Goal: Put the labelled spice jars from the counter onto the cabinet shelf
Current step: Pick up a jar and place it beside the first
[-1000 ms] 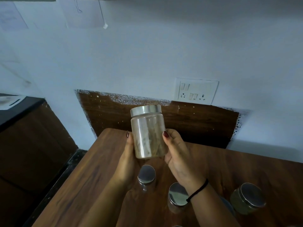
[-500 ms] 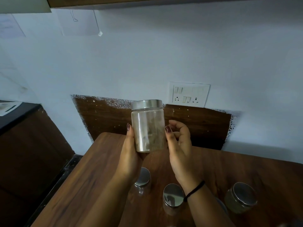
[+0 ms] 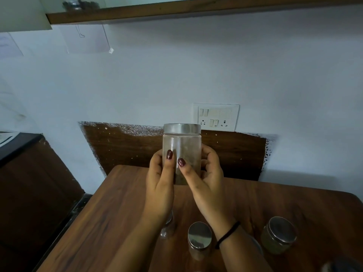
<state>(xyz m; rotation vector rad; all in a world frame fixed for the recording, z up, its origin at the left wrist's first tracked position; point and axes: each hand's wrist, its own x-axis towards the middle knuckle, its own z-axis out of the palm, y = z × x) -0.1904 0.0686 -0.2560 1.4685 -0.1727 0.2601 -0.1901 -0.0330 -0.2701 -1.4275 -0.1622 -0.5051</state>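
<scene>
I hold a clear spice jar with a silver lid upright above the wooden counter, brown spice low inside it. My left hand grips its left side and my right hand its right side, both thumbs pressed on the front. No label shows on the side facing me. More silver-lidded jars stand on the counter: one between my wrists, one at the right, and one mostly hidden behind my left wrist. The brown edge of the cabinet shelf runs across the top.
A glass jar stands on the shelf at upper left. A white switch and socket plate is on the wall behind the jar. A dark wooden back panel rises behind the counter. A black-topped unit stands at left.
The jar has risen a little and stands more upright. Both thumbs have come round onto its front. The view has tilted up, so the shelf edge now shows.
</scene>
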